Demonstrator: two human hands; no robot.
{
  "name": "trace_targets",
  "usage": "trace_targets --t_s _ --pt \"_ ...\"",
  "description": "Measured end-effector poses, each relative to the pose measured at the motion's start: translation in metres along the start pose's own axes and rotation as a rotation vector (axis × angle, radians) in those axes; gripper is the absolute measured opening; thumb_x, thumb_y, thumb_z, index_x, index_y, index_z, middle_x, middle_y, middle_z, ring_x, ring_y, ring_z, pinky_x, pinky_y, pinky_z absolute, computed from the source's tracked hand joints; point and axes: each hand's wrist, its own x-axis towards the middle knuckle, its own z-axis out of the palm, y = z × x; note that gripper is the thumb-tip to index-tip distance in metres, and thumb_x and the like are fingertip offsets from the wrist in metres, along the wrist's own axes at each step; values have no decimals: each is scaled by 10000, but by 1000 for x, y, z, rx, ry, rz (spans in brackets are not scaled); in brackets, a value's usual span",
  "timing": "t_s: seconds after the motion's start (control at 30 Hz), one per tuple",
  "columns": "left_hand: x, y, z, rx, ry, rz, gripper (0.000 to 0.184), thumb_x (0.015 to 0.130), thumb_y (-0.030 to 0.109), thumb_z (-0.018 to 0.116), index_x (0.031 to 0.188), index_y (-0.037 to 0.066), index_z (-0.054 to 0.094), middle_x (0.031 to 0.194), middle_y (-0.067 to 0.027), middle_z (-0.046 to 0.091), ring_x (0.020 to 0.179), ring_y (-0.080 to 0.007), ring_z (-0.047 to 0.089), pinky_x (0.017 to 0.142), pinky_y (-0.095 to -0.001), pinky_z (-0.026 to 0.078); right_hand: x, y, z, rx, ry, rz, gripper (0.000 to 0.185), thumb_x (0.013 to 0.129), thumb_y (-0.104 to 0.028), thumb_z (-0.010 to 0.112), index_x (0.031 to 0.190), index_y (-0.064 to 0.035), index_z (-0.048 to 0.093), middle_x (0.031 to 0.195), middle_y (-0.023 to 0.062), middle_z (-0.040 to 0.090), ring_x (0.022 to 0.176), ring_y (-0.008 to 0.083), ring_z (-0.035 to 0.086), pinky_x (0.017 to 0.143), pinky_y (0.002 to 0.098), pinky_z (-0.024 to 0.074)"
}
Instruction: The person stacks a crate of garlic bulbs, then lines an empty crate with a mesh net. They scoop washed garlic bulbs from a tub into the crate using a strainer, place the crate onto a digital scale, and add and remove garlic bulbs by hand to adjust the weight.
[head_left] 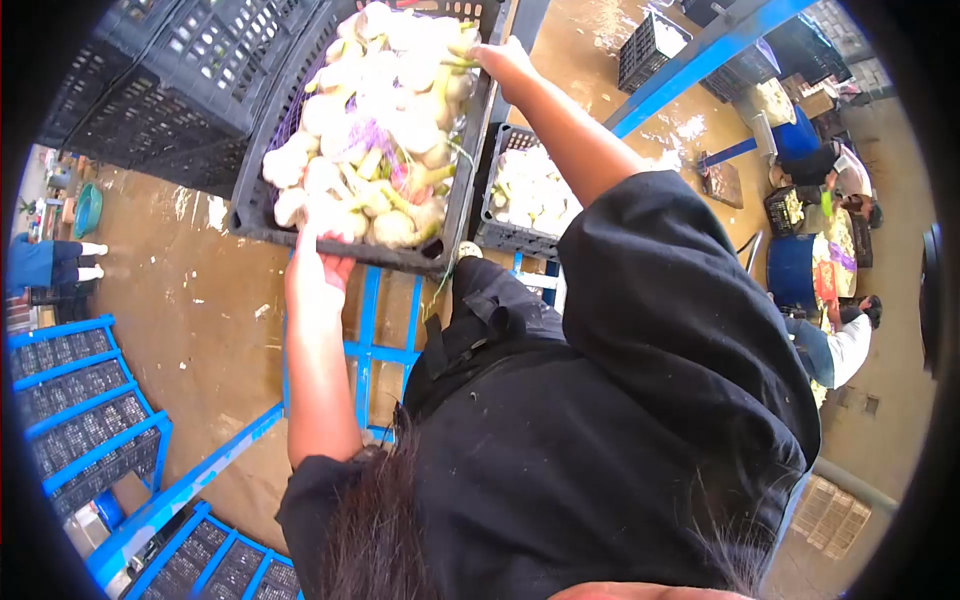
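A black plastic crate [452,225] heaped with garlic bulbs [385,130] is tilted in front of me at the top of the head view. Some purple netting [362,138] lies among the bulbs and their green stems. My left hand [322,268] grips the crate's near end, with the fingers partly hidden by the wall and glare. Around the right side, close to the far corner, my right hand [505,70] is closed on the rim. Beneath my right forearm stands a second crate [515,238] of garlic.
Stacked black crates [190,85] rise at the left of the held crate. Blue metal frames [372,320] stand below and at lower left. A blue bar [700,65] crosses the upper right. People work beside blue drums [790,270] at far right; another person [55,265] stands far left.
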Motion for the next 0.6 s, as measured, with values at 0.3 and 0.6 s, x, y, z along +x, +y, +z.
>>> trace_targets --t_s 0.3,0.6 --pt "16 1 -7 -14 62 41 226 751 208 646 900 69 550 810 -30 555 759 -164 576 656 -320 511 26 38 35 642 -73 -33 362 653 -11 536 1006 -4 457 856 152 532 743 285 582 608 414 519" --pt "14 -5 3 -65 -124 158 256 825 323 602 824 68 573 755 -48 577 668 -152 567 580 -312 496 18 47 3 -288 -41 -222 385 799 -342 497 1025 -46 593 962 150 616 752 232 570 707 351 443"
